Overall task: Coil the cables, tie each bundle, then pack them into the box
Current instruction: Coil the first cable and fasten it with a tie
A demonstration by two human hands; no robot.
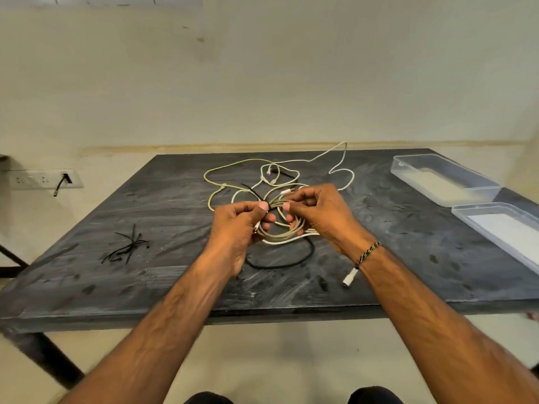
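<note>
Cream-white coiled cable bundle (284, 228) hangs above the dark slate table (145, 272), both hands gripping it: left hand (237, 228) and right hand (316, 212) pinch a thin black tie (258, 196) round it; clear plastic box (443, 179) stands far right.

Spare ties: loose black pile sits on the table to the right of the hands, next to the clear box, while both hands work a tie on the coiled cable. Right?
Wrong side. The head view shows the spare ties on the table to the left of the hands, far from the clear box on the right. The rest holds: left hand and right hand pinch a tie at the coiled cable.
</note>
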